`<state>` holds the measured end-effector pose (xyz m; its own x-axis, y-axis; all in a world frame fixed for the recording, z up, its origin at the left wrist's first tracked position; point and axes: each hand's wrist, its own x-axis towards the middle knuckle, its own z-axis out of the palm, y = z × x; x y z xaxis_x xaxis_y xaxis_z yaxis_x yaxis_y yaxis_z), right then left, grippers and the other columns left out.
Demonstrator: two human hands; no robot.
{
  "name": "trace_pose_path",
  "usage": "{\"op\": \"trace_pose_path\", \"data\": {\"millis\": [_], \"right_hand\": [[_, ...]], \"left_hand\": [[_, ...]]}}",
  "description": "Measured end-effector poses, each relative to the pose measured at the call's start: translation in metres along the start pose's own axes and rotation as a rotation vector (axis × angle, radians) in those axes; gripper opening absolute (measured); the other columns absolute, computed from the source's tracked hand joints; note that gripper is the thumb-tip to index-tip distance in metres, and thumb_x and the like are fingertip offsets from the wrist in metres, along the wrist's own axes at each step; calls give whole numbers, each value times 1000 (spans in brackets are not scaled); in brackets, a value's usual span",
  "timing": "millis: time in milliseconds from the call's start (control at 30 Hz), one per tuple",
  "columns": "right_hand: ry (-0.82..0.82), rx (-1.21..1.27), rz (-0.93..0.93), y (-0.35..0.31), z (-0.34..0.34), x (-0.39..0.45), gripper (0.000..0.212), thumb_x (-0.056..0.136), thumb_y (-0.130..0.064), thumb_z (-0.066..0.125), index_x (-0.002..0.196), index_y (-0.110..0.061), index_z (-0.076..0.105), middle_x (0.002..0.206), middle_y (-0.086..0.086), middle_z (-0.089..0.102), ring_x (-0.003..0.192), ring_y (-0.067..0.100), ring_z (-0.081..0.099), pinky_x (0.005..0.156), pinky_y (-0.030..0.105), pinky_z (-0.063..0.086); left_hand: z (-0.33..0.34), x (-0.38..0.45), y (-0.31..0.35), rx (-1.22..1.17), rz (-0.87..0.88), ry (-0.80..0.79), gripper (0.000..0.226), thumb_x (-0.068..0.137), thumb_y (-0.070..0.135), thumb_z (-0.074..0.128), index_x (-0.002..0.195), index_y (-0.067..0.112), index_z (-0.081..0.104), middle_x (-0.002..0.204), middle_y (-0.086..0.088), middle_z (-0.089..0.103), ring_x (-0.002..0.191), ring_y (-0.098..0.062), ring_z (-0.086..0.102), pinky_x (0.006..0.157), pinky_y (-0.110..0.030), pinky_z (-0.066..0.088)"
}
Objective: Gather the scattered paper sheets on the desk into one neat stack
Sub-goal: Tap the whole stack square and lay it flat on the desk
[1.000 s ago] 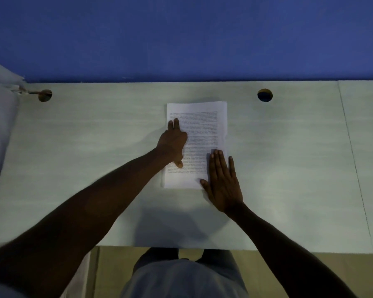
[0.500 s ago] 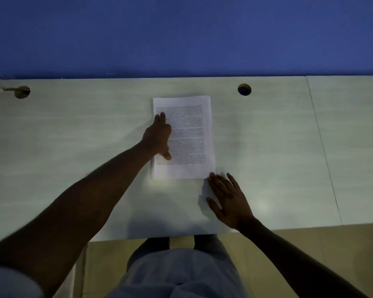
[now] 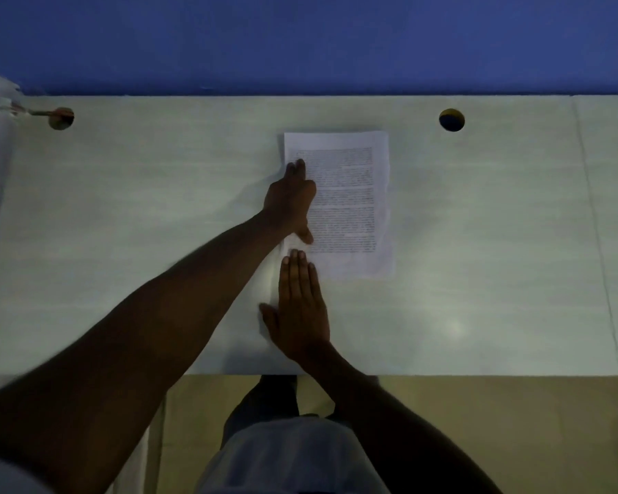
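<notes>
A white printed sheet of paper (image 3: 350,208), dense with lines of black text, lies flat and squared up on the pale, faintly grained desk top (image 3: 478,279), a little beyond the middle of it and nearer the far edge than the near one; whether more sheets lie under the top one I cannot tell from here, though a thin pale edge shows along its left side. The left hand (image 3: 291,201) reaches in from the lower left and rests on the sheet's left margin, fingers straight and pointing away from the person, thumb lying on the paper lower down; it is flat, not gripping. The right hand (image 3: 300,311) lies palm down on the desk just in front of the sheet's near left corner, fingers straight and held together, thumb spread out to the left; its fingertips touch or overlap the paper's near edge, and it holds nothing. The two forearms cross low in the view. Two round cable holes are cut near the far edge of the desk, one far to the left (image 3: 61,118) with a thin cord running out of it, one to the right (image 3: 451,119) of the paper; a deep blue wall (image 3: 300,41) rises behind the desk; a seam runs across the desk top at its right end.
</notes>
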<state>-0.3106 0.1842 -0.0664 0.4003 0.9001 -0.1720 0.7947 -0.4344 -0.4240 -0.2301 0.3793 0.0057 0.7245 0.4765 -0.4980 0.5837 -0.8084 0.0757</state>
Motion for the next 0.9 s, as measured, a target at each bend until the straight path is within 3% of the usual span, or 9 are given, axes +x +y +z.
{"op": "trace_pose_path", "data": {"millis": [133, 467, 567, 633, 700, 767, 833, 900], "right_hand": [[-8, -24, -57, 8, 4, -2, 86, 103, -57, 38, 162, 1, 12, 171, 21, 5, 160, 29, -4, 131, 44, 4], [-73, -114, -192, 21, 3, -24, 76, 108, -53, 28, 162, -1, 16, 171, 18, 10, 160, 29, 0, 130, 44, 9], [-99, -142, -346, 37, -12, -31, 69, 109, -47, 32, 159, 0, 27, 167, 20, 25, 158, 32, 15, 129, 47, 16], [-9, -54, -446, 53, -28, -36, 59, 107, -39, 42, 151, 0, 45, 156, 20, 47, 149, 31, 39, 125, 47, 28], [191, 61, -373, 70, -52, -28, 45, 100, -25, 56, 139, -2, 61, 141, 18, 62, 132, 30, 57, 114, 46, 44], [329, 69, -195, 89, -77, -3, 43, 90, -9, 63, 133, -3, 66, 135, 18, 66, 126, 32, 62, 109, 44, 50], [321, 31, -30, 106, -98, 31, 54, 82, 2, 66, 136, 0, 63, 140, 20, 63, 131, 35, 59, 108, 45, 51], [189, -15, 67, 117, -117, 62, 61, 85, 1, 66, 145, 1, 54, 151, 20, 53, 141, 37, 49, 109, 48, 51]], "left_hand": [[4, 4, -1, 12, 18, 0, 126, 48, 52, 95, 144, -4, 37, 164, -24, 6, 152, -39, 11, 114, -51, 37], [3, -2, 3, -28, -13, -17, 130, 51, 45, 97, 149, -5, 28, 165, -22, -1, 153, -37, 5, 114, -52, 38], [4, -2, 2, -47, -12, -11, 129, 49, 45, 98, 147, -6, 30, 165, -21, -4, 153, -36, 2, 114, -52, 38], [3, -5, 2, -69, -14, -14, 131, 49, 44, 98, 148, -7, 28, 165, -21, -5, 154, -35, 2, 114, -52, 39], [3, -8, 2, -67, -24, -15, 132, 51, 44, 98, 149, -7, 26, 166, -21, -2, 154, -35, 5, 114, -52, 38], [4, -12, 4, -31, -36, 15, 118, 54, 47, 95, 142, -6, 38, 165, -23, 6, 153, -37, 12, 117, -51, 34], [9, -20, 8, -24, -55, 50, 95, 60, 46, 92, 131, -3, 52, 161, -25, 22, 149, -39, 24, 115, -50, 37], [17, -27, 13, -51, -64, 83, 80, 66, 41, 90, 127, 1, 57, 152, -24, 39, 141, -36, 39, 109, -46, 45]]}}
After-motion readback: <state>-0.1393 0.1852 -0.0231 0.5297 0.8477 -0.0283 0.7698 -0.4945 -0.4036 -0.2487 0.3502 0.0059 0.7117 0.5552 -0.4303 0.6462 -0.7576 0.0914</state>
